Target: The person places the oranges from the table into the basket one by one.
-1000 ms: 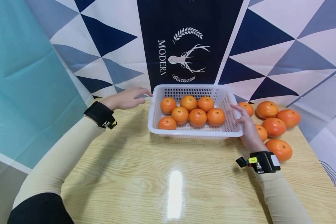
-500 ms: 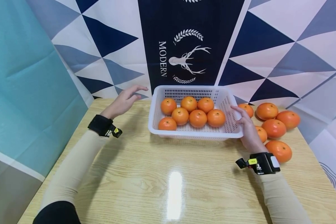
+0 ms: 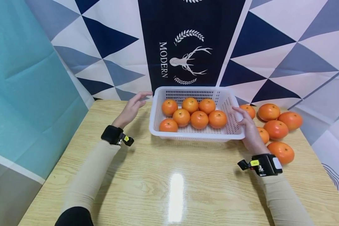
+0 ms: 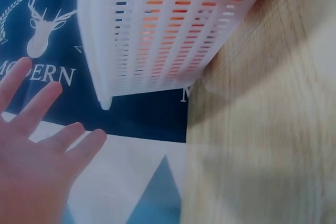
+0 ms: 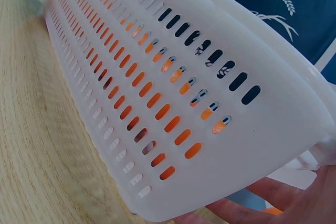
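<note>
A white plastic basket (image 3: 197,135) with slotted walls stands at the back middle of the table, several oranges (image 3: 199,119) inside it. At its right end, my right hand (image 3: 250,133) holds the rim; in the right wrist view, the fingers (image 5: 273,195) reach along the end wall under the rim. To the left of the basket my left hand (image 3: 131,110) is raised above the table, its fingertips just short of the left rim. The left wrist view shows those fingers (image 4: 39,108) spread and apart from the basket's wall (image 4: 163,40), holding nothing.
Several more oranges (image 3: 276,129) lie on the wooden table (image 3: 147,182) right of the basket, close behind my right hand. A patterned cloth (image 3: 124,56) hangs along the back edge, and a teal cloth (image 3: 28,81) hangs on the left.
My left hand draws back from beside the left rim, then comes toward it again, with its forearm swung rightward. The right hand and the basket stay in place.
</note>
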A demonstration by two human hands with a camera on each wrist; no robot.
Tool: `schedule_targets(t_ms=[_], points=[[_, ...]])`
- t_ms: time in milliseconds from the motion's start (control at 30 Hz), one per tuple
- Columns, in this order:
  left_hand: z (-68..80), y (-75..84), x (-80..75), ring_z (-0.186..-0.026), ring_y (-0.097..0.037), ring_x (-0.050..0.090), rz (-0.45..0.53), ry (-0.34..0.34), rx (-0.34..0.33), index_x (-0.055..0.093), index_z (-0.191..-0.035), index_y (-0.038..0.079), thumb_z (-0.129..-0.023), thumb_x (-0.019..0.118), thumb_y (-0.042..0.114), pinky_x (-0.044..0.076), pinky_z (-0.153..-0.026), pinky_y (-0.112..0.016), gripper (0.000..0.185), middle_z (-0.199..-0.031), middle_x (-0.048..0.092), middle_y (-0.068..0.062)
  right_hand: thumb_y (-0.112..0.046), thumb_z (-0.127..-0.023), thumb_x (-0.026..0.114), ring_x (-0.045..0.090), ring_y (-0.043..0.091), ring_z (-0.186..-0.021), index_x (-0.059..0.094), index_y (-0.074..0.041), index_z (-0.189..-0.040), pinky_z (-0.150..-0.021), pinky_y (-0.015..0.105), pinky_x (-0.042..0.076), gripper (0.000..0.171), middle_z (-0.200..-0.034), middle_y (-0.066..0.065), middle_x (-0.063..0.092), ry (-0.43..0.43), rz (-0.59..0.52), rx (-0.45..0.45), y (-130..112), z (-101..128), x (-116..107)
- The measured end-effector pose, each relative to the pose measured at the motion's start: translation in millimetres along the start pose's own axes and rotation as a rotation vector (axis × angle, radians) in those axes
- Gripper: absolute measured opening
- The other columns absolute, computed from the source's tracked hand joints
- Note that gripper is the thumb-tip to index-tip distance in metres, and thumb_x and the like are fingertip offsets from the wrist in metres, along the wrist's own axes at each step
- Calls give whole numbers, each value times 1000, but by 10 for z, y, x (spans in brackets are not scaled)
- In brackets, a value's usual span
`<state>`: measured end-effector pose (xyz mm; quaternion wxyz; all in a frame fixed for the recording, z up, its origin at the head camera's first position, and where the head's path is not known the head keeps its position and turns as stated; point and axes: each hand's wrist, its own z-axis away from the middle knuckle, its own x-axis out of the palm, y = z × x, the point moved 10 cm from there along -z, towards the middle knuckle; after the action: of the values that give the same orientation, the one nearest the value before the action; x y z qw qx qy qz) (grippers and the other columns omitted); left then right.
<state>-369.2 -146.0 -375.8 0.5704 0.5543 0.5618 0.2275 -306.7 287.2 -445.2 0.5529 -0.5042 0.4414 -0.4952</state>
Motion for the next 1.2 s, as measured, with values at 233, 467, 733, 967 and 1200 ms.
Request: schedule_targets(t_ms=[233,467,733,967,1200], points=[[17,-140,90,-174,-42,31,76,12,-5,49,-165,1,-116,40,19,28,-138,-71,53,-179,42,-21,-12,-109,21,26,43,-163,23,-40,-179,-93,22,64,76,-194,1,-9,-13,20,7,31,33,17],[27,-223,154,-176,-39,28,138,30,-10,48,-165,0,-113,38,14,25,-140,-70,54,-180,41,-20,-10,-108,21,29,45,-160,23,-39,-179,-92,23,65,77,-193,4,-8,-11,35,-7,15,17,1],[66,-276,296,-175,-45,28,244,51,30,44,-161,-12,-112,38,10,28,-139,-69,54,-177,40,-31,-11,-108,21,26,47,-161,24,-41,-179,-92,23,65,77,-193,4,-9,-9,39,-4,28,18,-2],[107,-307,415,-168,-51,36,308,94,67,45,-157,-15,-111,35,9,35,-134,-71,53,-179,37,-30,-9,-108,22,30,40,-159,27,-39,-177,-92,21,64,76,-193,4,-7,-13,31,-36,5,25,1],[108,-451,452,-174,-46,28,268,131,195,58,-148,-9,-103,45,11,21,-143,-62,50,-179,38,-27,-9,-109,22,30,38,-160,27,-39,-177,-94,20,63,75,-194,2,-7,-15,25,-32,0,28,7]])
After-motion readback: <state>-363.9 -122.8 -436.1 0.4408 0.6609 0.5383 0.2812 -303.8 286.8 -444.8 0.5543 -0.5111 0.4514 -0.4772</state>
